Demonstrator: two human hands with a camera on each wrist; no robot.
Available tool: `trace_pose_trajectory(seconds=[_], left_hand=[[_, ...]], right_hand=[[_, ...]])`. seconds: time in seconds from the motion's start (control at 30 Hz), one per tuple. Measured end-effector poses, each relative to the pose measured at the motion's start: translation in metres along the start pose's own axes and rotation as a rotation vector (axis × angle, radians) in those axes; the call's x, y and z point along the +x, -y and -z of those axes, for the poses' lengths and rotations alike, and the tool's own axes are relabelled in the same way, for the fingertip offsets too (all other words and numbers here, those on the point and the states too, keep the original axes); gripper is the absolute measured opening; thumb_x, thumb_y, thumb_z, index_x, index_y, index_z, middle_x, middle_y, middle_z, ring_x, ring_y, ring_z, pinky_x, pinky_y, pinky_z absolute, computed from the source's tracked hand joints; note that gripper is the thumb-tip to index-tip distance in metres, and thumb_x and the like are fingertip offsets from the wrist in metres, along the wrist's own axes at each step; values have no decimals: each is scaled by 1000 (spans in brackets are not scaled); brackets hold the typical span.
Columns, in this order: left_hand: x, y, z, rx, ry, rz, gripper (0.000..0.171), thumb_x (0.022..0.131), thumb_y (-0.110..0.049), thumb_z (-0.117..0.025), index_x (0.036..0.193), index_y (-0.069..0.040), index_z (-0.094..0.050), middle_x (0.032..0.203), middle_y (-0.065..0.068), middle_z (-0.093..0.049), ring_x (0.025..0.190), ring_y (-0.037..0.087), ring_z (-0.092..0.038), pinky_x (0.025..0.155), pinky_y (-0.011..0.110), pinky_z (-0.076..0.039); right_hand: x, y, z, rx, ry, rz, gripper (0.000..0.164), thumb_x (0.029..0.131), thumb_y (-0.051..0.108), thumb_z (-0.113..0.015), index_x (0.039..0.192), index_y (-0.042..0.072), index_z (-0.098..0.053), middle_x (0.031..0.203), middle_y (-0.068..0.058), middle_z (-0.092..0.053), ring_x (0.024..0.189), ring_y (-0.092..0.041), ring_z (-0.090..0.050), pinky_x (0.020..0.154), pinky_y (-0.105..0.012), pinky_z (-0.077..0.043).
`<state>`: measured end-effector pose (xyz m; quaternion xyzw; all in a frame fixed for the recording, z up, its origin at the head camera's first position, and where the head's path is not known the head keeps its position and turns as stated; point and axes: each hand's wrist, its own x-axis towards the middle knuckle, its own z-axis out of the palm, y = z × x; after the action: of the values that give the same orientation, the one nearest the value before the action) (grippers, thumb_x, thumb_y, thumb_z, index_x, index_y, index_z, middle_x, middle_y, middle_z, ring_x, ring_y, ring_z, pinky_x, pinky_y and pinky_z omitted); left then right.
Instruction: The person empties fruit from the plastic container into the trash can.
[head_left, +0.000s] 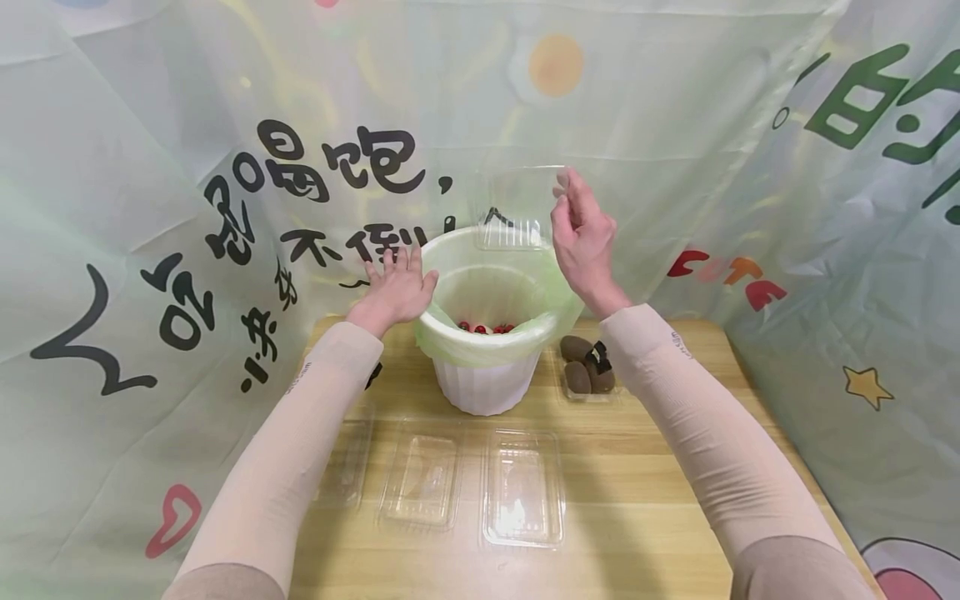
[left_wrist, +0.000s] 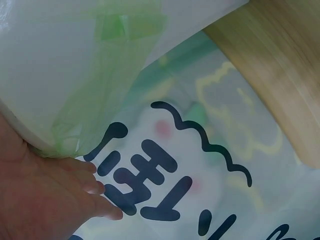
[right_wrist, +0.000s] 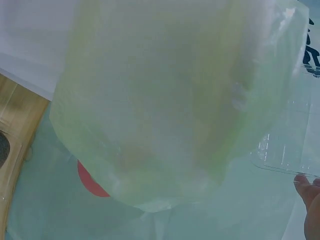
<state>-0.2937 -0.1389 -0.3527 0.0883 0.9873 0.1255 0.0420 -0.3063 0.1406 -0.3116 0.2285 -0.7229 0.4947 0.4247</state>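
Observation:
A white bin [head_left: 487, 387] lined with a thin green plastic bag [head_left: 450, 346] stands on the table, and small red round fruits [head_left: 480, 330] lie inside it. My left hand [head_left: 401, 292] rests at the bin's left rim with its fingers extended; in the left wrist view the hand [left_wrist: 45, 195] lies right by the bag-covered rim. Above the bin's far right side, my right hand [head_left: 585, 237] pinches a clear plastic container [head_left: 513, 233] by its edge. The container is tilted up, and the right wrist view shows it [right_wrist: 287, 145] at the fingertips, beside the hanging bag.
Clear plastic containers lie along the front of the wooden table [head_left: 600, 517]: one at right [head_left: 525, 492], one in the middle [head_left: 423, 483], one partly behind the left sleeve [head_left: 352, 454]. Brown kiwis [head_left: 577, 375] sit in a clear tray near the right forearm. Printed cloth surrounds the table.

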Motion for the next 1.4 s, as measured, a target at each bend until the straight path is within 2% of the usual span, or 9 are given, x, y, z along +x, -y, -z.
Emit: trace_pose_trajectory(seconds=[0.2,0.33,0.47,0.6,0.83,0.93,1.03,1.2,1.4], left_hand=[[1,1,0,8,-5,-5,78,111,-51,-17,168,1,-2,174,30,-4,161,53,1,124,77,4],[1,1,1,9,-8,-5,78,111,-50,-17,168,1,-3,174,30,-4,162,52,1,124,77,3],[1,1,1,8,-5,-3,77,111,-51,-16,168,0,-2,174,30,-4,161,53,1,124,76,5],[1,1,1,7,0,1,77,111,-50,-14,168,0,-2,174,31,-3,161,53,2,124,76,6],[2,1,0,3,2,1,77,111,-50,-16,168,0,-2,174,30,-3,161,53,2,124,76,6],[3,1,-1,-3,4,-1,77,111,-50,-19,168,1,-2,174,30,-3,161,53,2,124,76,6],[2,1,-2,-9,3,-1,77,111,-49,-19,168,1,-2,174,29,-3,162,52,2,124,76,5],[1,0,-1,-7,1,-1,77,111,-50,-18,168,0,-2,175,29,-3,162,52,1,125,76,3],[1,1,-1,-6,5,0,77,112,-50,-18,168,0,-1,174,29,-2,162,52,2,125,76,5]], right_hand=[[4,4,8,13,10,-184,37,104,-1,-53,139,1,-65,139,-22,-68,122,-37,-72,87,-13,-58],[8,4,17,12,10,-337,39,104,1,-54,143,4,-64,144,-16,-66,128,-32,-69,96,-22,-59],[11,2,29,-3,-2,-408,41,104,3,-53,143,5,-64,145,-15,-66,128,-30,-69,99,-24,-59],[13,0,41,-62,-66,-425,41,100,4,-53,139,5,-67,138,-14,-71,117,-17,-72,99,-21,-57],[15,-3,69,-194,-143,-488,40,99,11,-51,135,7,-70,132,-13,-74,106,-12,-68,96,-20,-53],[13,-7,85,-250,-151,-533,39,101,18,-51,133,10,-72,127,-9,-76,97,-5,-65,89,-18,-51],[10,-13,100,-307,-158,-590,37,100,21,-51,126,12,-75,108,1,-77,82,-1,-61,74,-17,-47],[-1,-25,122,-291,-143,-716,32,98,19,-52,118,12,-76,79,16,-66,60,2,-62,55,-13,-51],[-16,-36,144,-248,-90,-812,43,99,19,-49,134,6,-71,78,15,-66,64,2,-68,60,-14,-58]])
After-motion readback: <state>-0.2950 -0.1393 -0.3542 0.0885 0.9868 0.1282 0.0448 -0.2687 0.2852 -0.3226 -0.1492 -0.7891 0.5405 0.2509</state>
